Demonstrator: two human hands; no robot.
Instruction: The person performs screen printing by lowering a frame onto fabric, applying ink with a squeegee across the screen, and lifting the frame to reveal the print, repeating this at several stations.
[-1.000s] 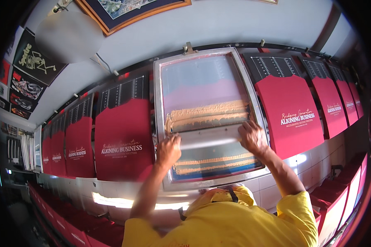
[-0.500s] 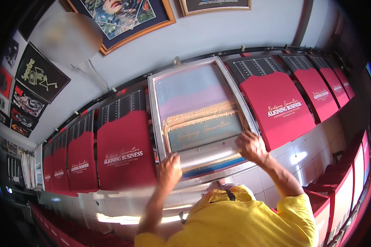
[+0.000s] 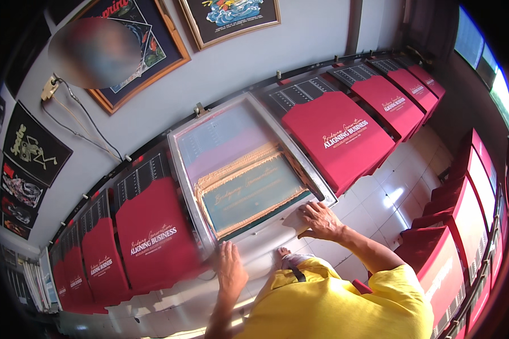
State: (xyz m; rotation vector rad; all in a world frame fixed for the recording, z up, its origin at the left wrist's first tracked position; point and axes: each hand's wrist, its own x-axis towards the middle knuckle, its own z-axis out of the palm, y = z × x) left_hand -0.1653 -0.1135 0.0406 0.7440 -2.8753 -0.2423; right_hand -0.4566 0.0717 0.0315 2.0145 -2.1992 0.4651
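Closest to me is my yellow shirt [image 3: 333,299], filling the bottom of the view, with both forearms reaching out from it; my left hand [image 3: 231,272] lies palm down on the near edge of the screen-printing frame [image 3: 181,169], fingers loosely spread and closed on nothing, pressing rather than gripping, I judge so the frame sits flat; my right hand [image 3: 320,219] rests at the frame's near right corner, fingers curved over the rail and against a pale strip there, though whether they actually pinch anything I cannot tell; one hand at each end seems the natural way to steady something this wide; the frame itself lies on the long printing table [image 3: 169,305], directly ahead of me, its mesh [image 3: 249,189] showing a greenish panel edged with tan tape and faint lettering; just beside it on either side lie red shirts [image 3: 152,237] pulled flat over boards, white print facing up, running in a row in both directions along the table, presumably so the frame can sit over each in turn; to my right stands a second row of red-covered boards [image 3: 464,226] across a white tiled floor [image 3: 384,209]; farthest off, framed pictures [image 3: 232,20] and dark posters [image 3: 34,152] hang on the pale wall [image 3: 243,62].
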